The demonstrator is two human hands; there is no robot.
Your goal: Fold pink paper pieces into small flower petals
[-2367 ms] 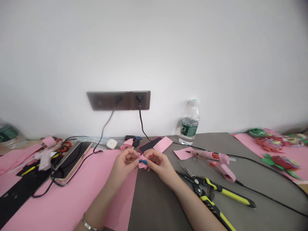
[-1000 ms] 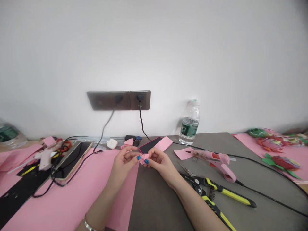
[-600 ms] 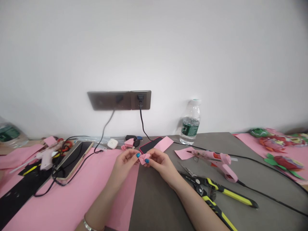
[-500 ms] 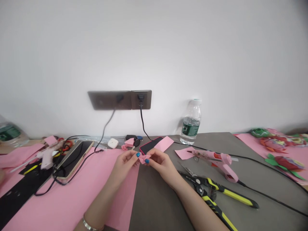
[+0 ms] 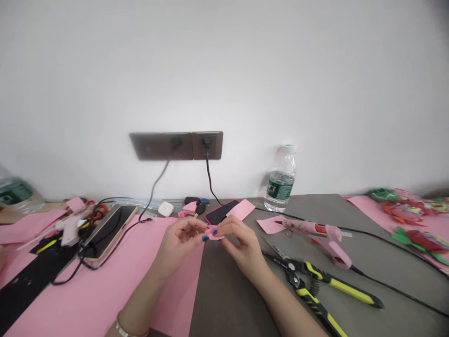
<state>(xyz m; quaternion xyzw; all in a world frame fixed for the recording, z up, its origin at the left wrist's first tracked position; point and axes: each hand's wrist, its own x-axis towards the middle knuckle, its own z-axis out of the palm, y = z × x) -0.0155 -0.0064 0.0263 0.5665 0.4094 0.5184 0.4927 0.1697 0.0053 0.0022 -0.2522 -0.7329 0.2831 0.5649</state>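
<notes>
We hold both forearms in from the lower edge, angled toward each other so that the hands meet above the middle of the grey table (image 5: 228,299). Our left hand (image 5: 178,243) is raised off the surface with the palm turned inward, its fingers curled and its thumb and fingertips closed on the left end of a small folded pink paper piece (image 5: 213,231). Our right hand (image 5: 245,245) mirrors it, knuckles up, wrist bent slightly, pinching the right end of the same piece between thumb and forefinger. The piece hangs in the air between the two hands, above the edge where the large pink sheet (image 5: 105,290) meets bare tabletop. A bracelet (image 5: 122,327) circles our left wrist. Just beside our right forearm lie the yellow-handled cutters (image 5: 315,285), and beyond them the pink glue gun (image 5: 321,234).
</notes>
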